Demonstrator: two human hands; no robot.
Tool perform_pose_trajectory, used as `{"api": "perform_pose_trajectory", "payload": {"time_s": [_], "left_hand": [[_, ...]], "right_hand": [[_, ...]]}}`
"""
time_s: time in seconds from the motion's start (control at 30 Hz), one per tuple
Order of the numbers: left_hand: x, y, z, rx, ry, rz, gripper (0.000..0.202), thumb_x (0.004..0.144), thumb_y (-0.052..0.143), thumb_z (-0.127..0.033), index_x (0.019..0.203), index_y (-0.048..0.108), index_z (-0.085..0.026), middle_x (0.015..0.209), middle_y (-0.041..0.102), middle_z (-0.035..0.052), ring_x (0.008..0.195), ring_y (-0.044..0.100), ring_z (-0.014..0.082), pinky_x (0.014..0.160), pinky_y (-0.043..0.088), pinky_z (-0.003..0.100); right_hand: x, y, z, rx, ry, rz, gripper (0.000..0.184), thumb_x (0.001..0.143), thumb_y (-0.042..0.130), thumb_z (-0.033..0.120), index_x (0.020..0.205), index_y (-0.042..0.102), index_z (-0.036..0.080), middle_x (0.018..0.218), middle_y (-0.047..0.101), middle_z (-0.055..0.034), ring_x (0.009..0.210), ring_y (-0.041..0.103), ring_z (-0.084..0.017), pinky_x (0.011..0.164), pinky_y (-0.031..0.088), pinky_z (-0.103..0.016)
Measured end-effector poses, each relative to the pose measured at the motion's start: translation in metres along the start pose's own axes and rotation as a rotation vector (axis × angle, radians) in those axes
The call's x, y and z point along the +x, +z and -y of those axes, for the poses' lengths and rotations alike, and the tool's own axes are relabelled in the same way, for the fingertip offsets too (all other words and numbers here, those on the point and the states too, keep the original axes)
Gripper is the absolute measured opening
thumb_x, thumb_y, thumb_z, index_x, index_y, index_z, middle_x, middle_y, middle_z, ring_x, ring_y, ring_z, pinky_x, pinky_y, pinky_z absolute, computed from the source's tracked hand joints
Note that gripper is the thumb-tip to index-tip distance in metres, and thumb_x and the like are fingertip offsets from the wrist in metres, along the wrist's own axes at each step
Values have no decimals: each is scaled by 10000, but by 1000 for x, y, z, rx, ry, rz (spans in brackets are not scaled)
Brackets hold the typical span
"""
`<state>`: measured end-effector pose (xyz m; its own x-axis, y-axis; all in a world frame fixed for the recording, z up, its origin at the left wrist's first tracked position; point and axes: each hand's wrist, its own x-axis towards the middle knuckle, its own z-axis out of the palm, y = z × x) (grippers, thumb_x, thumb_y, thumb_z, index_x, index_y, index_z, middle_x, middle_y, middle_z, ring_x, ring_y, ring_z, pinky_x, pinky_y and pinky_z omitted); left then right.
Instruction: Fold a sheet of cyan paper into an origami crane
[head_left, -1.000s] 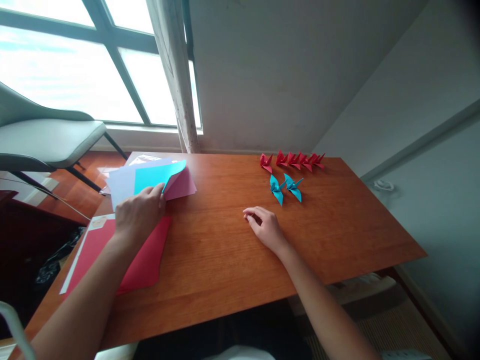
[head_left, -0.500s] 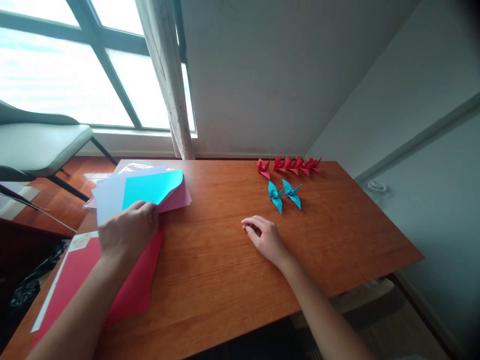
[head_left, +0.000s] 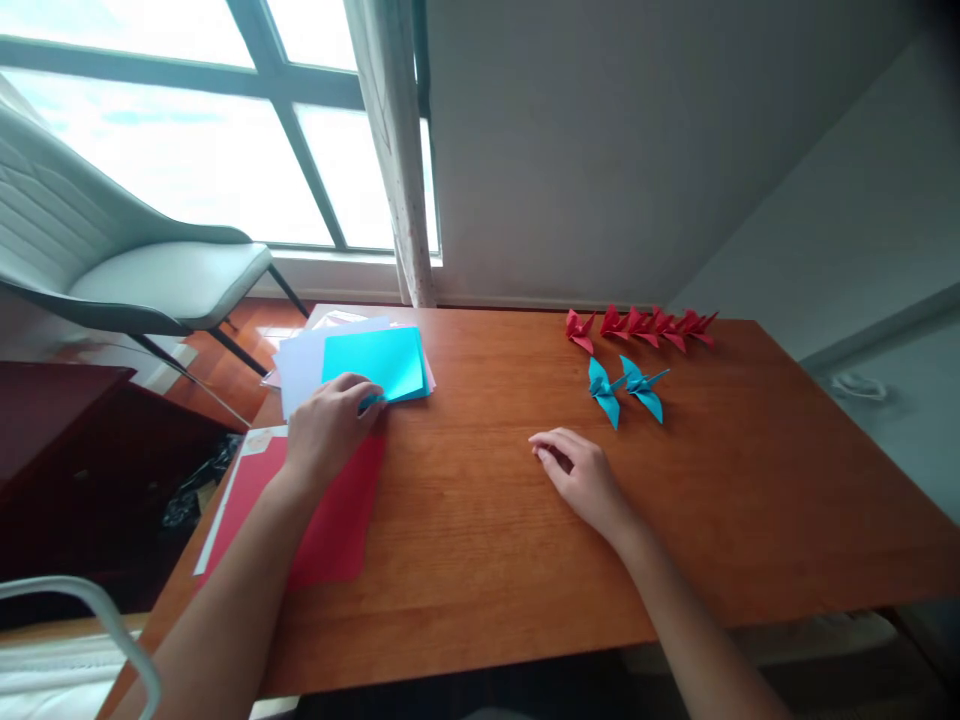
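Left hand (head_left: 330,430) pinches the cyan sheet (head_left: 379,360) atop the paper stack (head_left: 300,365), right hand (head_left: 581,475) rests empty, half-curled; a pull could drag lower sheets askew.

Daylight is pouring through a large window (head_left: 187,150) at 10 o'clock, with a pale curtain (head_left: 397,150) hanging at 11. A plain grey wall (head_left: 600,150) is standing at 12. A grey chair (head_left: 150,280) is sitting on the reddish wooden floor (head_left: 240,335) at 9, and the wooden tabletop (head_left: 487,580) is filling the centre.
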<state>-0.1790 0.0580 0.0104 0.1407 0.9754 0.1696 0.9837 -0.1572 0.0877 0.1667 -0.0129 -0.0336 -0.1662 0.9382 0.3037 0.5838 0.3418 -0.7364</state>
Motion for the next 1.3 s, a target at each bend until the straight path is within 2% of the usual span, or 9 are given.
{"api": "perform_pose_trajectory", "payload": {"time_s": [0.37, 0.53, 0.9, 1.0, 1.07, 1.13, 1.2, 1.3], "left_hand": [[5, 6, 13, -98, -5, -17, 274, 935, 602, -478, 1100, 754, -321, 1282, 698, -9, 1037, 698, 242, 720, 490, 297], [6, 6, 15, -186, 8, -54, 267, 925, 614, -455, 1061, 769, -284, 1231, 720, 7, 998, 707, 235, 733, 489, 290], [12, 9, 24, -291, 57, -55, 307, 915, 603, -463, 1045, 756, -232, 1164, 739, 47, 912, 713, 200, 834, 532, 293], [12, 10, 26, -278, 86, -54, 330, 886, 654, -473, 1092, 750, -233, 1249, 717, 69, 1091, 681, 262, 949, 518, 359], [11, 11, 26, -229, 127, -45, 380, 874, 680, -466, 1174, 726, -239, 1367, 664, 82, 1299, 570, 321, 1067, 452, 433], [10, 13, 27, -160, 164, -23, 446, 889, 667, -455, 1281, 672, -242, 1459, 598, 92, 1418, 459, 340, 1146, 367, 493], [9, 13, 29, -115, 178, -1, 476, 924, 620, -439, 1356, 617, -240, 1488, 570, 105, 1410, 481, 326, 1173, 323, 512], [7, 13, 33, -120, 172, 11, 490, 947, 577, -422, 1397, 581, -227, 1462, 593, 116, 1322, 576, 303, 1173, 322, 499]], "right_hand": [[-1, -2, -1, 6, 5, 14, 164, 957, 539, 216, 982, 699, 245, 947, 745, -53, 872, 710, -216, 771, 553, -333], [-1, -3, -2, -8, -2, 12, 161, 952, 547, 210, 979, 703, 243, 953, 748, -51, 886, 712, -217, 786, 553, -335], [0, -4, -4, -19, -16, 8, 157, 957, 549, 245, 965, 705, 251, 924, 748, -50, 859, 713, -223, 768, 558, -343], [0, -4, -5, -22, -18, 15, 156, 956, 549, 236, 976, 703, 252, 937, 747, -51, 871, 713, -224, 776, 557, -348], [0, -4, -6, -21, -16, 20, 157, 956, 548, 231, 982, 702, 249, 943, 748, -52, 877, 713, -224, 782, 557, -349], [0, -4, -6, -23, -13, 23, 158, 957, 548, 232, 984, 703, 246, 946, 748, -55, 876, 713, -225, 780, 557, -350], [0, -5, -6, -25, -11, 22, 156, 956, 551, 237, 983, 704, 246, 951, 751, -58, 879, 715, -228, 778, 559, -352], [-1, -5, -7, -26, -15, 22, 154, 954, 555, 239, 980, 706, 249, 958, 755, -57, 885, 719, -230, 780, 562, -353]]}}
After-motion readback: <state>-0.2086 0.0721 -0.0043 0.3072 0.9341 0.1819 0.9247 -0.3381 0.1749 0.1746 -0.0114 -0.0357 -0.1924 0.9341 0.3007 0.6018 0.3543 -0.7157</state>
